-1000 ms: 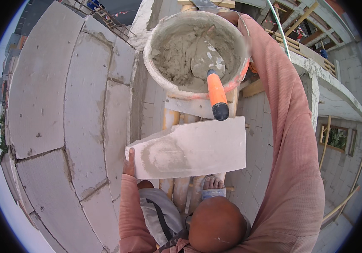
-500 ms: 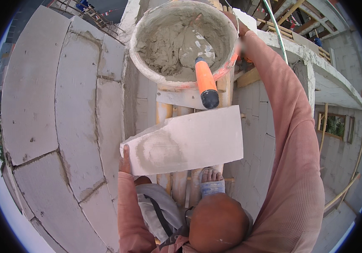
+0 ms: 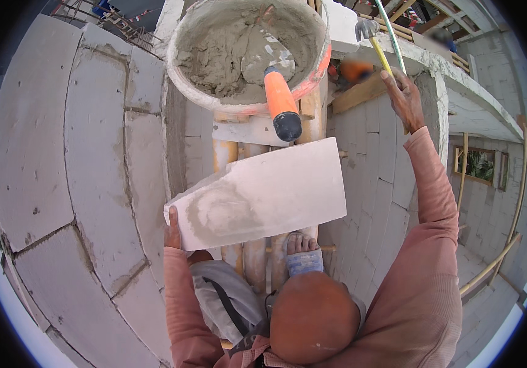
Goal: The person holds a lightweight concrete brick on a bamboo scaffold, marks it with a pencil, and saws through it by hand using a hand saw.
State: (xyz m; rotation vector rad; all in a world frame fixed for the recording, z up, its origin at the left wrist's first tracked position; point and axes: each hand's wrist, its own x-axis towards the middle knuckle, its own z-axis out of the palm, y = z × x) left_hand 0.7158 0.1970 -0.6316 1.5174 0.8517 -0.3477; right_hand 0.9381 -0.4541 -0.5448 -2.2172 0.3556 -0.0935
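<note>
A pale, roughly broken aerated concrete block (image 3: 275, 190) is held up in front of me, with a damp grey mortar patch on its left part. My left hand (image 3: 173, 230) grips its left end, thumb over the face and the other fingers hidden behind. Out to the right, my right hand (image 3: 404, 101) is closed round the yellow handle of a hammer (image 3: 378, 52), its metal head up and away from the block. Beyond the block stands a round bucket (image 3: 180, 83) of grey mortar. A trowel (image 3: 283, 104) with an orange and black handle rests in it.
At left runs a wall of large grey blocks (image 3: 104, 165). Bamboo poles (image 3: 255, 264) lie under the block and my sandalled foot (image 3: 304, 257). A concrete ledge (image 3: 490, 104) and a wooden plank (image 3: 360, 93) are at right, near a blurred orange object (image 3: 355, 70).
My right hand has come back from beside the bucket's far right rim, now with the hammer in it. The left hand still holds the block; the whole view has shifted slightly.
</note>
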